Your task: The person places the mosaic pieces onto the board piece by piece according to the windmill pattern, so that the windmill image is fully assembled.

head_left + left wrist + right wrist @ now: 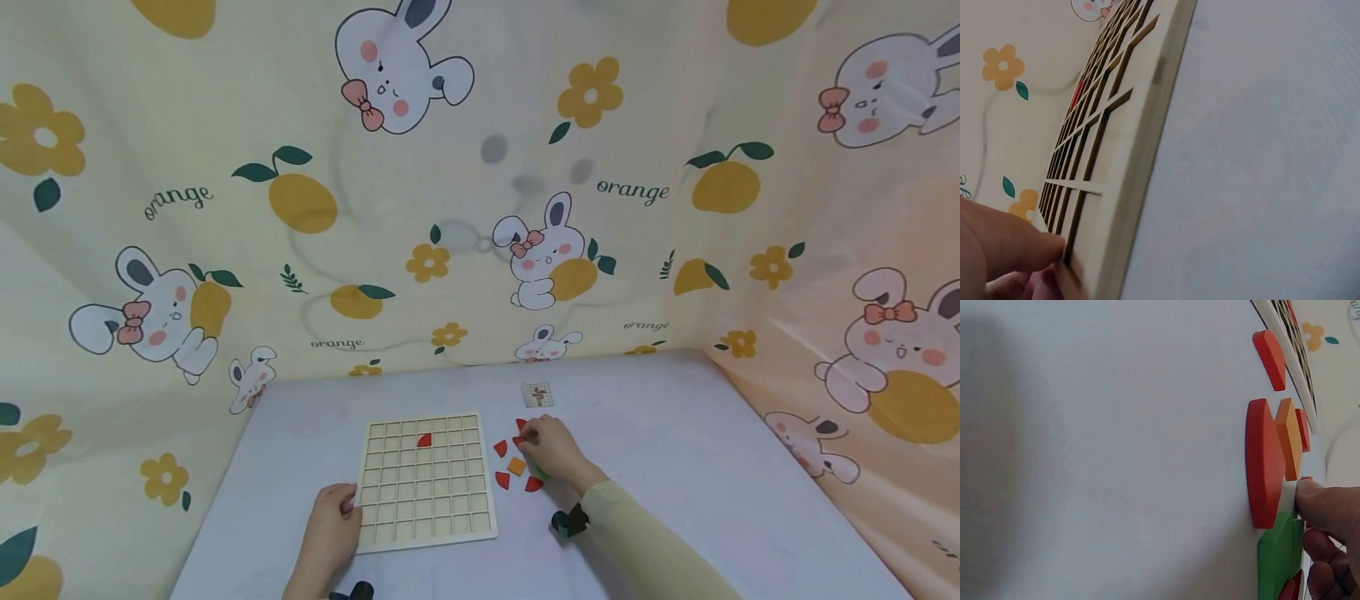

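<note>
A pale wooden grid board lies on the table, with one red quarter-circle piece in a cell of its upper part. My left hand grips the board's left edge, fingertips at the rim in the left wrist view. To the right of the board, my right hand pinches a red quarter-circle piece by its fingertips. Around it lie several more red pieces, an orange square and green pieces, which the hand mostly hides in the head view.
Behind the right hand lies a small pattern card with a pinwheel design. A white cloth covers the table. Printed curtains rise at the back and both sides. A black wrist camera sits at the right cuff.
</note>
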Action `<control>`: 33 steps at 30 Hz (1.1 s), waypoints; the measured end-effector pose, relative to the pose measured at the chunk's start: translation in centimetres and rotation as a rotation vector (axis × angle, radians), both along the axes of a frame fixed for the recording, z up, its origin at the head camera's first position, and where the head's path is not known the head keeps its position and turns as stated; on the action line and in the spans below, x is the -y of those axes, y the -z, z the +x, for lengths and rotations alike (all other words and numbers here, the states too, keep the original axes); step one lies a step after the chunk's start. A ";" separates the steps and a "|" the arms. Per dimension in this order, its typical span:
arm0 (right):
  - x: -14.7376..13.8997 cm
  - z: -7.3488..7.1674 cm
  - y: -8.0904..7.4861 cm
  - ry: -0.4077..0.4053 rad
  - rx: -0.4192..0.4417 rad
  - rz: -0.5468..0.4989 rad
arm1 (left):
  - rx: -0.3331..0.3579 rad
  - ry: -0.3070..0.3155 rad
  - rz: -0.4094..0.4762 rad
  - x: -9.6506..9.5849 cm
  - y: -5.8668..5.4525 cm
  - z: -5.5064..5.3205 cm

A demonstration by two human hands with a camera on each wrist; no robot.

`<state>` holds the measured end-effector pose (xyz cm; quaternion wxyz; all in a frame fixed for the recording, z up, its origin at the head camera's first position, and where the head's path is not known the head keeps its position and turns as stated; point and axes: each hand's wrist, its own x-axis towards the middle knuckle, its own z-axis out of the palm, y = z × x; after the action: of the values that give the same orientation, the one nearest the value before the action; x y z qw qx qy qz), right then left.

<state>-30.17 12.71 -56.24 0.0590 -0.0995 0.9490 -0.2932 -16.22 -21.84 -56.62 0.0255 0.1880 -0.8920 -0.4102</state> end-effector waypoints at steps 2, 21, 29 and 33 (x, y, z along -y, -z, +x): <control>0.1 -0.1 -0.1 0.000 0.006 -0.008 | 0.003 0.006 0.002 0.2 -0.1 0.0; 2.9 1.5 -1.2 0.041 0.024 -0.321 | -0.024 0.019 0.034 1.4 0.5 0.1; 7.6 2.4 -1.1 0.016 0.061 -0.400 | 0.016 -0.009 0.082 1.4 0.8 0.1; 9.5 2.8 -1.0 -0.020 0.068 -0.420 | 0.014 -0.009 0.090 1.2 0.7 0.2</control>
<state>-27.33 3.21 -55.20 0.0720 -0.1090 0.8634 -0.4873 -16.05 -23.04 -57.29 0.0125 0.1960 -0.8719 -0.4486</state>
